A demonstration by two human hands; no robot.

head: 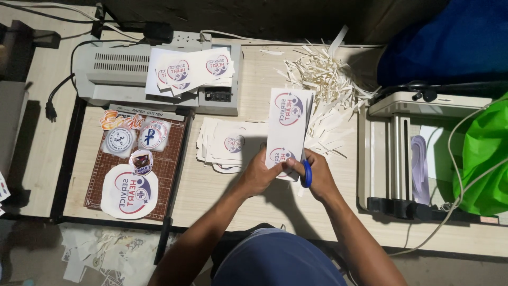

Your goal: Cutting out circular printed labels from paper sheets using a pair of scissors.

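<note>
My left hand grips the near end of a long white printed sheet that carries round red and blue emblems. My right hand is closed on blue-handled scissors at the sheet's near right edge; the blades are hidden behind the sheet and my fingers. A stack of similar printed sheets lies on the wooden table just to the left of my left hand. A heap of thin white paper strips lies beyond the sheet.
A grey laminator with printed sheets on top stands at the back left. A paper cutter board at the left holds round cut-out stickers. A cream machine and a green bag fill the right.
</note>
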